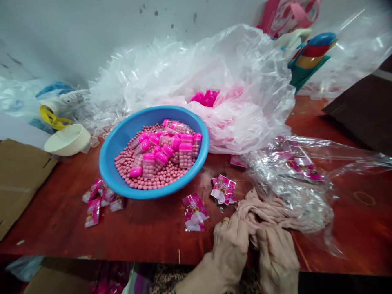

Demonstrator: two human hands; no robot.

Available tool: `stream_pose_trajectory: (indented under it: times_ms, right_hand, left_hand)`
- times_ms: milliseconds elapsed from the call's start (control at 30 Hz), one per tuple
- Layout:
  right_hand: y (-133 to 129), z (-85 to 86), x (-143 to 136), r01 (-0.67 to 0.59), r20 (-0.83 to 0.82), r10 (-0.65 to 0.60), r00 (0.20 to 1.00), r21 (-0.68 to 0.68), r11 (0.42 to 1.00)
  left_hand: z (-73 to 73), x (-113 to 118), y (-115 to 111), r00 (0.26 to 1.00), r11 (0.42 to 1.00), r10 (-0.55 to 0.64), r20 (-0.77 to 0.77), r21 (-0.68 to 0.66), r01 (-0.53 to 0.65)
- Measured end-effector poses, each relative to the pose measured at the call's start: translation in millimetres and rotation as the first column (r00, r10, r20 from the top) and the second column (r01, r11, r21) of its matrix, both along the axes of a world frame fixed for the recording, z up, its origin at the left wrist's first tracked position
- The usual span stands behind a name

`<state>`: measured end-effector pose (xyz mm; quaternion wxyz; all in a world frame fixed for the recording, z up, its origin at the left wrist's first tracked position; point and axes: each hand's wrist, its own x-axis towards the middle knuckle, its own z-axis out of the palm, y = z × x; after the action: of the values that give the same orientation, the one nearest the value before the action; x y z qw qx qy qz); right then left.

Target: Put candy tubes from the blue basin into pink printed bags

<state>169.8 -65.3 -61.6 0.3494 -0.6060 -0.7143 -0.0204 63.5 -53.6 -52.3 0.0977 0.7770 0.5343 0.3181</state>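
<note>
As both hands (230,241) grip its edge, pink cloth (273,209) lies just beyond.

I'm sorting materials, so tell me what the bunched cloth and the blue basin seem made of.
Bunched cloth: soft, matte textile, judging by its limp folds; fibre unclear.
Blue basin: probably plastic, smooth with a slight sheen, judging by its even colour and rounded rim.

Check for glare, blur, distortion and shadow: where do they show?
Head view: glare streaks the crumpled clear plastic bag by the dusty-pink cloth; head view: the blue, red and yellow object at upper right smears, while the pink-capped clear plastic jars read fairly well; head view: brown cardboard at the left edge looks stretched, perhaps by the lens; head view: dark shadow below the red tabletop.
</note>
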Motion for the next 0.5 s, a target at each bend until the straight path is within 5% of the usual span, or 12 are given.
stream_pose_trajectory:
  times_ms: [167, 300, 433, 500]
  right_hand:
    - [15, 6.5, 0, 0.0, -0.006, 0.0, 1.0, 0.001, 1.0]
    - [1, 23.9, -17, 0.118, -0.014, -0.118, 0.993, 0.087, 0.989]
    - [-4, 34.3, -61, -0.16, -0.14, 0.167, 0.976, 0.057, 0.985]
    - [3, 29.7, -84, -0.206, -0.155, 0.203, 0.967, -0.004, 0.978]
  left_hand:
    - [4.2, -13, 7, 0.99, 0.994, 0.003, 0.143, -0.11, 0.013]
    - [19.7, -48, -5, 0.945, 0.979, 0.13, 0.301, -0.192, -0.074]
    - [30.8, -104, -25, 0.826, 0.885, 0.429, 0.365, -0.354, -0.303]
    - [31.7, -126, -31, 0.763, 0.826, 0.531, 0.369, -0.425, -0.37]
